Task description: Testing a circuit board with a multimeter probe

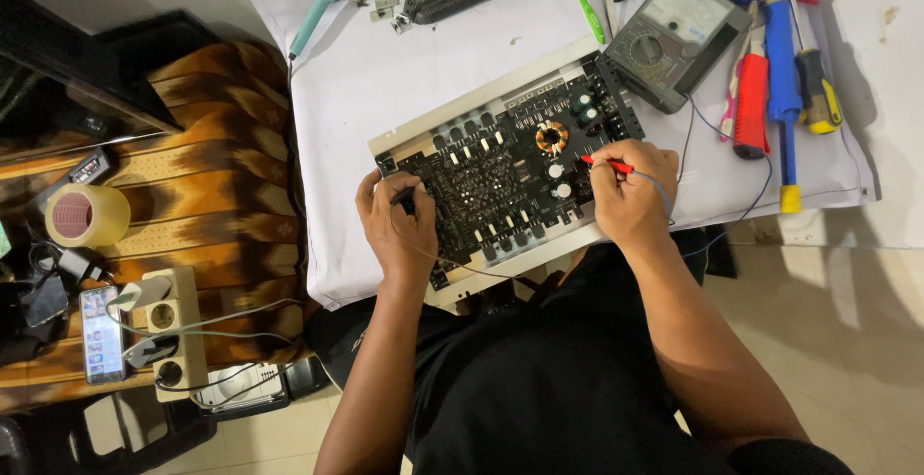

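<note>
A large black circuit board (500, 162) with many small parts and a copper coil lies on a white cloth (366, 80) in front of me. My left hand (397, 225) holds a black test probe (404, 196) against the board's left side. My right hand (630, 191) holds a red test probe (604, 162), its tip touching the board's right side. Thin leads run from both probes toward a grey analog multimeter (674, 37) lying just beyond the board.
Screwdrivers and a red-handled tool (780, 80) lie right of the meter. A soldering iron with a teal handle (313, 18), a green stick (582, 3) and other boards sit at the far edge. To the left are a tape roll (87, 215), a phone (101, 335) and a power strip (168, 335).
</note>
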